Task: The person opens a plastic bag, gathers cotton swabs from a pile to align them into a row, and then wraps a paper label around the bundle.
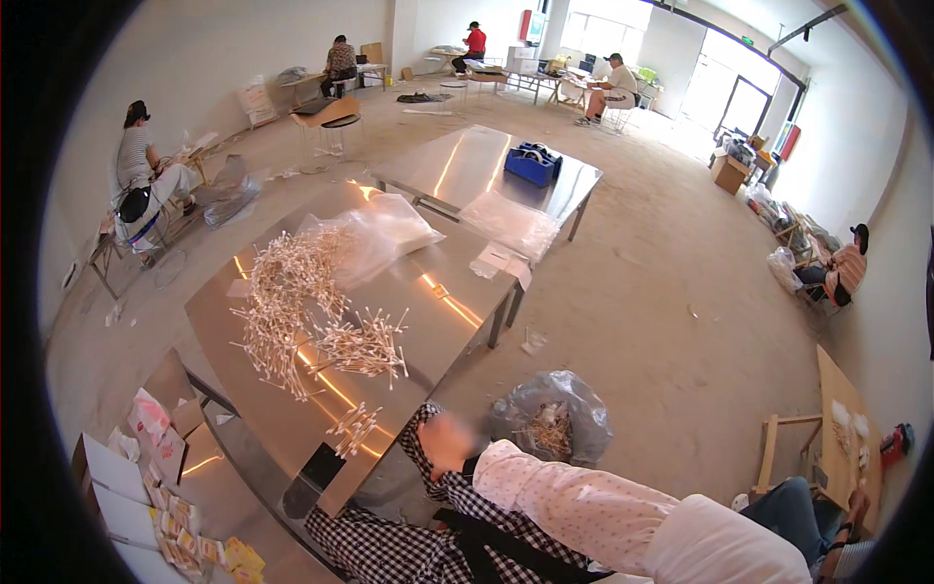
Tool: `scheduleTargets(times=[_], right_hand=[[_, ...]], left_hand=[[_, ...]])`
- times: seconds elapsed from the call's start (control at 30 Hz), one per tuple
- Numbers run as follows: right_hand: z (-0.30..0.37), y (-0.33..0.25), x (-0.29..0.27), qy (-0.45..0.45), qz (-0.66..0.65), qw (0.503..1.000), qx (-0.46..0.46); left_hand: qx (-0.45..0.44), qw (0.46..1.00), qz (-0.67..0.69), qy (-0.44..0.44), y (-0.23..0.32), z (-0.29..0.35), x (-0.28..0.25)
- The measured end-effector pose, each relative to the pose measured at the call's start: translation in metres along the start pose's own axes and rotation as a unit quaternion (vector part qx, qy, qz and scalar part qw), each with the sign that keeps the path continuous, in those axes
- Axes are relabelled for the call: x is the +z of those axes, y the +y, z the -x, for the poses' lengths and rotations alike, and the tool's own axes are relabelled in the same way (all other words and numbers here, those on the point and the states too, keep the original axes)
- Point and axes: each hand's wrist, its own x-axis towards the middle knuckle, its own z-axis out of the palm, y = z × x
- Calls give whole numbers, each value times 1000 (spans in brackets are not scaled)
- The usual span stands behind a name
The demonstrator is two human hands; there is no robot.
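A sleeve with small pink dots [574, 492] reaches in from the lower right. At its end my right hand [449, 443] is partly blurred, against black-and-white checked cloth [370, 550] by the table's near corner. Its fingers cannot be made out. My left hand does not show. On the steel table [219, 311] lies a large loose heap of cotton swabs [292, 302]. Nearer me is a small bunch of cotton swabs [355, 428], apart from my hand. A dark block [321, 465] and a brown strip [355, 477] lie at the near edge.
Clear plastic bags [389, 226] lie behind the heap. A blue carrier [532, 165] stands on the second steel table. Right of my table, an open plastic bag [584, 419] with swabs sits on the floor. White boxes [112, 477] and small packets fill the lower left. Several people sit around the room.
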Motion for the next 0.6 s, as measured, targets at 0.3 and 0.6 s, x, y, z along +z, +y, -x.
scheduleTargets(times=[0.3,0.6], right_hand=[[-6,2,-2,-69,22,997,-2],[-3,11,17,51,79,995,-39]], left_hand=[[-23,999,25,2,-7,6,-1],[-49,998,10,48,3,27,-1]])
